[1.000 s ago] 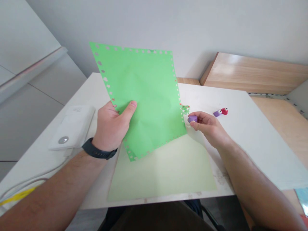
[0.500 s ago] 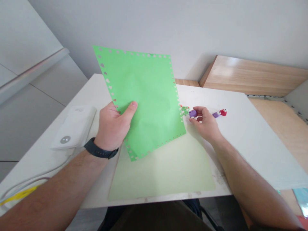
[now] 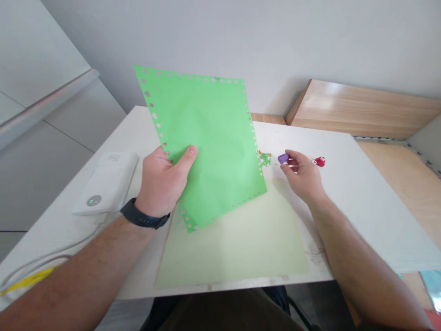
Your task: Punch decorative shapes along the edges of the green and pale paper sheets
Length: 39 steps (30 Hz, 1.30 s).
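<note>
My left hand (image 3: 165,179) grips a green sheet of paper (image 3: 213,138) by its left side, thumb on the front. Small shaped holes run along the edges of the sheet, which is raised and tilted above the desk. Between the thumb and fingers of my right hand (image 3: 303,177) is a small purple craft punch (image 3: 283,159). Just left of it lies a little heap of green and orange paper cutouts (image 3: 265,159). Behind the right hand a red punch (image 3: 320,161) rests on the desk; another one beside it is mostly hidden by the fingers.
A pale green mat (image 3: 234,248) lies on the white desk (image 3: 361,211) in front of me. On the left sits a white box-shaped device (image 3: 106,184) with a cable. At the back right stands a wooden panel (image 3: 361,108).
My right hand has moved to the right with the purple punch, away from the paper's edge and the cutouts. The left hand and the green sheet have stayed nearly still.
</note>
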### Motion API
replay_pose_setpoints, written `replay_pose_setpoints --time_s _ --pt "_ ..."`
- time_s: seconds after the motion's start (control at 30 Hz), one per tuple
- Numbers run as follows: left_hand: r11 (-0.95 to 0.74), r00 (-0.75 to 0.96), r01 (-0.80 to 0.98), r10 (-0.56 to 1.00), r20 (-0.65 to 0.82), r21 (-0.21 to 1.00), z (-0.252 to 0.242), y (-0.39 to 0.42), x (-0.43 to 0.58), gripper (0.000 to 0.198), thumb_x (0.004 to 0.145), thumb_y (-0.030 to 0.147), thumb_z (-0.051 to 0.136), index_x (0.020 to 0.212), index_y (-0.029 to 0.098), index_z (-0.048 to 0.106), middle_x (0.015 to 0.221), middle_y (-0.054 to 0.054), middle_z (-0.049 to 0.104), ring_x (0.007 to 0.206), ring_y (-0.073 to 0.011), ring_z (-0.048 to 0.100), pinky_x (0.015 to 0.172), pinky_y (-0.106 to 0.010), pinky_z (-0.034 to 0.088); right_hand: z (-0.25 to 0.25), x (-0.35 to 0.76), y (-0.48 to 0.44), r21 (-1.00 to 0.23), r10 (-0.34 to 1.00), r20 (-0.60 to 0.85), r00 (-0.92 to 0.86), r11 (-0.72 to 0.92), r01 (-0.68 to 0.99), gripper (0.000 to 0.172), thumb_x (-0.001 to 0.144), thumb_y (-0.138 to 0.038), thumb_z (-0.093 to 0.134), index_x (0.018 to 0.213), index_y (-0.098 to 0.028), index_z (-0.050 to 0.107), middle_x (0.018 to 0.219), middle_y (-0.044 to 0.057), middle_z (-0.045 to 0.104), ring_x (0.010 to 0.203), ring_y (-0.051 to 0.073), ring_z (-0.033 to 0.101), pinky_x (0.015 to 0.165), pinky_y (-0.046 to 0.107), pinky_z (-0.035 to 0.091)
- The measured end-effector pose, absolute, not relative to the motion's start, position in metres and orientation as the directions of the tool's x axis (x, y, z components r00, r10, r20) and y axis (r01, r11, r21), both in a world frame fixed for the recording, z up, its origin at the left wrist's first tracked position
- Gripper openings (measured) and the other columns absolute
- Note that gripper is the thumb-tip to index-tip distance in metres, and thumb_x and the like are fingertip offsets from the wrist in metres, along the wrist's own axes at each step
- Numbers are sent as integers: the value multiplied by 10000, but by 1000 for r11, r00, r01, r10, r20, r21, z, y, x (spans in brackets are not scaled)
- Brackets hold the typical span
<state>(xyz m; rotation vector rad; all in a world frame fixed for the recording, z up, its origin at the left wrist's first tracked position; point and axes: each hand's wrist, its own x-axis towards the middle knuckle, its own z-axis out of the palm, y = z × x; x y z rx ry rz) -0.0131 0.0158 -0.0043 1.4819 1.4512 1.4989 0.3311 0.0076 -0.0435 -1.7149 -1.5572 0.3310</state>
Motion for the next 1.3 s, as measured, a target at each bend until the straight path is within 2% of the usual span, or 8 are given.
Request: replay_pose_setpoints --time_s 0.23,0.4,0.57,0.77,0.9,0.97,1.13,1.3 --pt "-226 -223 278 930 292 934 -4 15 -13 349 920 428 795 1185 201 794 1252 -41 795 1175 -278 731 1133 -484 546 -47 338 9 -743 935 242 261 6 669 491 904 -440 710 1334 -204 682 1114 123 780 955 269 718 878 465 579" --pt "-217 -223 269 934 279 939 -4 16 -15 328 908 435 796 1171 240 793 1270 -27 788 1194 -286 729 1138 -489 553 -54 341 11 -844 951 156 268 -13 536 526 928 -544 673 1336 -212 683 1064 110 777 910 252 706 762 399 565" --pt "-180 -214 288 945 247 941 -3 15 -16 319 901 475 788 1152 278 787 1275 3 785 1193 -277 730 1125 -459 573 -50 338 8 -891 962 95 257 -32 452 507 950 -536 643 1339 -214 692 976 67 763 796 203 672 699 356 520" --pt "-188 -204 296 945 254 937 -4 15 -16 344 920 473 773 1197 270 780 1281 6 782 1195 -290 728 1136 -506 560 -43 333 5 -947 972 62 228 -15 322 443 964 -558 615 1209 -208 732 955 64 737 772 189 648 637 330 476" --pt "-190 -216 301 941 261 934 -5 16 -16 295 897 456 790 1159 322 793 1268 8 786 1198 -284 731 1128 -456 570 -34 327 2 -973 976 43 212 -7 230 390 949 -548 638 1117 -209 731 991 79 734 766 188 636 613 326 450" --pt "-194 -219 297 939 264 935 -5 15 -16 302 898 456 790 1161 308 795 1263 -1 789 1190 -289 733 1120 -460 572 -27 322 -1 -989 983 15 185 -13 146 351 938 -524 654 1091 -214 714 1002 88 732 764 194 629 603 328 439" --pt "-213 -215 289 936 280 933 -4 14 -14 362 919 432 787 1193 197 786 1278 -45 786 1178 -288 727 1121 -486 553 -13 315 -5 -991 989 -114 91 -108 -73 282 945 -488 628 957 -217 702 918 94 707 686 193 572 561 334 410" --pt "-199 -231 287 935 270 937 -6 15 -15 378 909 458 794 1189 204 790 1264 -52 790 1183 -295 723 1142 -504 534 -9 311 -7 -964 974 -222 50 -212 -158 317 963 -510 584 876 -221 678 818 66 667 583 169 484 508 323 344"
